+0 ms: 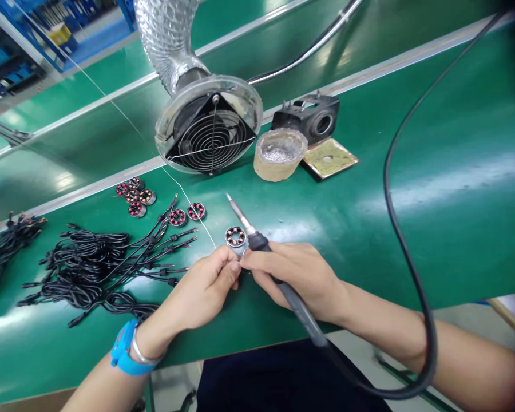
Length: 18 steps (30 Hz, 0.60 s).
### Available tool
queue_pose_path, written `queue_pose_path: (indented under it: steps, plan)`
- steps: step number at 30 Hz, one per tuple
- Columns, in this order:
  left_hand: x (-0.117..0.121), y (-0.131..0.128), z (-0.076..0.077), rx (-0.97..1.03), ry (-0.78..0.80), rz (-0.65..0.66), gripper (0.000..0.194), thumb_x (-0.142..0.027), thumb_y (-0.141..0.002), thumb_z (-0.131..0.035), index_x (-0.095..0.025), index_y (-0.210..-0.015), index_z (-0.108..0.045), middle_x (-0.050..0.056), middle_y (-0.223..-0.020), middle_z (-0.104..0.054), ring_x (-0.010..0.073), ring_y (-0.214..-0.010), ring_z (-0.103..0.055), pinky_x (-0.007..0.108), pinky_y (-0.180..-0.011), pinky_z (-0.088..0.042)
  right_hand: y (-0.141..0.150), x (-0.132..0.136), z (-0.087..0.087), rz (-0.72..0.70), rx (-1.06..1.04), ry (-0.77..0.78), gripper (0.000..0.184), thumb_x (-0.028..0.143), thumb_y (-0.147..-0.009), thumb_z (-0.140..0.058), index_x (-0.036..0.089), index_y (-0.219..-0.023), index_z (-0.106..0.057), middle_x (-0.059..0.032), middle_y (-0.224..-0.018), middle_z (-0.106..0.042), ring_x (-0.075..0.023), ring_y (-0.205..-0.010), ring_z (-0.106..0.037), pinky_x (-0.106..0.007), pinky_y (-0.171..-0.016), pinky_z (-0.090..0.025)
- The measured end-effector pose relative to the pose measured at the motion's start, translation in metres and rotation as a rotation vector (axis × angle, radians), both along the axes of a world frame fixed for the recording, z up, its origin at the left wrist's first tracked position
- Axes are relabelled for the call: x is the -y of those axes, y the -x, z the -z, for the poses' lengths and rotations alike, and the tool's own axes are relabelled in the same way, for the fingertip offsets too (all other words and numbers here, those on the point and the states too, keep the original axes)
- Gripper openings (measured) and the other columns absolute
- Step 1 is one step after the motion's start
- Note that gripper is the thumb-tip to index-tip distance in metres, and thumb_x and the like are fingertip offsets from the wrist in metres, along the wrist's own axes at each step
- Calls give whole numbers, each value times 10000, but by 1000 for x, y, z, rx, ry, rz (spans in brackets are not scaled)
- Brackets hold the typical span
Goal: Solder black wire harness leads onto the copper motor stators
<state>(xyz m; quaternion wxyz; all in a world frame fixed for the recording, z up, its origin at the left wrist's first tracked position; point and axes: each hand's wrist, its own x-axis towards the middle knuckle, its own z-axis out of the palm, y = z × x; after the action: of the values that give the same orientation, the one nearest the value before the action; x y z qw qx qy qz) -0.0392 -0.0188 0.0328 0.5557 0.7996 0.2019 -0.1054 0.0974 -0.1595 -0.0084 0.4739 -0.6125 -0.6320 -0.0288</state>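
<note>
My left hand (pixel 206 286) is closed in a pinch on a small round motor stator (pixel 236 237) with copper coils, held just above the green bench. My right hand (pixel 298 277) grips the black handle of a soldering iron (pixel 257 240); its fingertips also touch the stator. The iron's metal tip points up and to the left, away from the stator. A thin solder wire (pixel 189 200) runs from the far left down to my hands.
Several more stators (pixel 135 194) lie at the left, beside a pile of black leads (pixel 103 263). A fume extractor fan (pixel 208 134) on a foil duct stands behind. A solder pot (pixel 278 153), a black iron stand (pixel 313 117) with sponge and the iron's cable (pixel 395 217) are at the right.
</note>
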Motion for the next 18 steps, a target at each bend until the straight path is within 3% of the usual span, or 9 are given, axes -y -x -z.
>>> queue_pose_path:
  steps: [4, 14, 18]
  plan:
    - [0, -1, -2, -19, -73, 10, 232, -376, -1001, -366, -205, -887, -473, -33, -776, -523, 126, -727, -483, 257, -678, -363, 1, 3, -6, -66, -161, -19, 267, 26, -866, -501, 199, -1056, -574, 15, -801, -638, -89, -603, -569, -192, -587, -473]
    - [-2, -1, 14, -37, 286, -50, 383, -463, -966, -395, -173, -724, -459, -43, -635, -420, 99, -586, -350, 241, -576, -306, 4, 3, 5, -43, -136, -6, 284, 27, -867, -501, 204, -1076, -577, 33, -751, -586, -84, -583, -527, -188, -557, -447]
    - [1, -4, 14, -50, 277, -145, 336, -431, -940, -437, -181, -715, -423, -65, -590, -373, 83, -528, -288, 230, -507, -244, 1, 6, 5, -27, -122, 37, 239, 111, -866, -564, 200, -1088, -546, 12, -798, -635, -108, -599, -558, -220, -586, -475]
